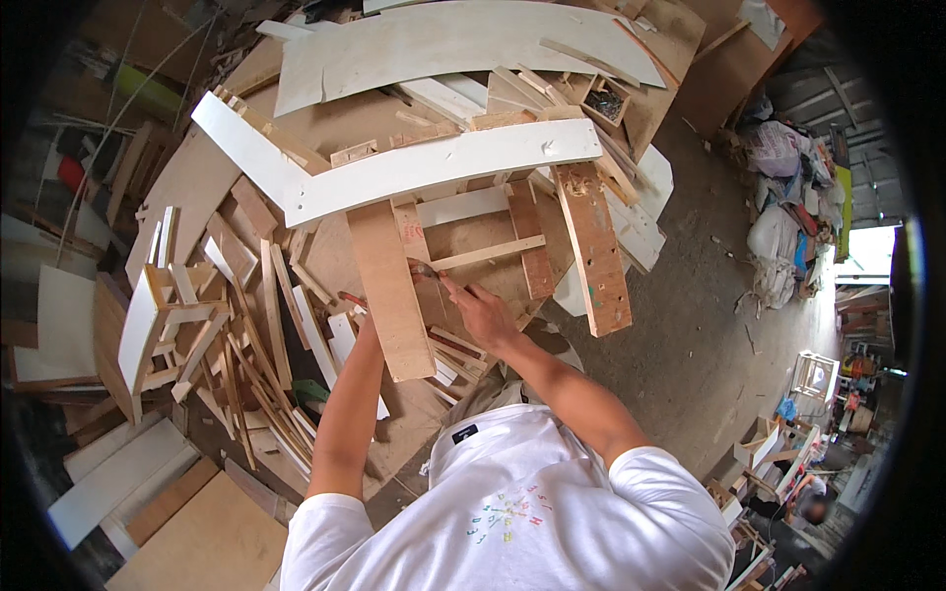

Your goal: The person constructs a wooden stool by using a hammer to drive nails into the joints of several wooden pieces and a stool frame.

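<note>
A wooden frame with a long white bent top panel stands before me, its plain board slanting toward me and a thicker brown board at the right. My right hand is closed around the handle of what looks like a hammer. Its dark metal head touches or sits close to the edge of the plain board. On the other side of that board is my left hand, mostly hidden, so its fingers do not show. A red-ended tool pokes out beside it; whether I grip it is unclear.
Loose wood strips lie heaped at the left, next to a small white-sided frame. A large white panel and a small box of nails or screws lie beyond. Bags are piled along the right, past the concrete floor.
</note>
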`<state>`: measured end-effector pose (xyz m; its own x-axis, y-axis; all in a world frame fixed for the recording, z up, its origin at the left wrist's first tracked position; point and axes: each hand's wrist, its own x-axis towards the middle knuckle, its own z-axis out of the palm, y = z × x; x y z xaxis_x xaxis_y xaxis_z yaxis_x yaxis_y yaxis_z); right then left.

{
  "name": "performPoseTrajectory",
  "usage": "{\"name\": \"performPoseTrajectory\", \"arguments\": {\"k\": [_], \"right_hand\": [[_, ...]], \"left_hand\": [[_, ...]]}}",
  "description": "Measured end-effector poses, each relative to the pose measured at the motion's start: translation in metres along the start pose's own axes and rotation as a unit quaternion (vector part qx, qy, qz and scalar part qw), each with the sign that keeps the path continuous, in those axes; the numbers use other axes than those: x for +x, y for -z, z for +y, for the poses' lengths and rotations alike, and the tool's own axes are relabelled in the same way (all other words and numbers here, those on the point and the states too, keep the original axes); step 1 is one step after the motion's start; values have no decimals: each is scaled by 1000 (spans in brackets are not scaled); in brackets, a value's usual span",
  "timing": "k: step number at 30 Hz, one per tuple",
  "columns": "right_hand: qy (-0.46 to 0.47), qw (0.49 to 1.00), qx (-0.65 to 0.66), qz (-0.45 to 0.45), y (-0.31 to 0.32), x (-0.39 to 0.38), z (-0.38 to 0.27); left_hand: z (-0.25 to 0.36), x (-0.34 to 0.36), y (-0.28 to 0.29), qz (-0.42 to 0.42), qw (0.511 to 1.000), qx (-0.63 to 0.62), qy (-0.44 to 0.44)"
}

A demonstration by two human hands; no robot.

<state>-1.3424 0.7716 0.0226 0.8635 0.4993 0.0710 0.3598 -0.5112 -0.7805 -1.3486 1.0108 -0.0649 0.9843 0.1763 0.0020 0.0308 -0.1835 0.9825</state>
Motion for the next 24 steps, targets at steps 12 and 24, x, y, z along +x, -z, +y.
{"name": "performPoseTrajectory", "arguments": {"k": [12,24], "right_hand": [[-26,999,2,-28,3,7,1],[6,1000,20,14,8,3,4]], "left_hand": [[-10,5,2,-9,999,16,-39],[3,-4,-1,12,986,-134,102]]}}
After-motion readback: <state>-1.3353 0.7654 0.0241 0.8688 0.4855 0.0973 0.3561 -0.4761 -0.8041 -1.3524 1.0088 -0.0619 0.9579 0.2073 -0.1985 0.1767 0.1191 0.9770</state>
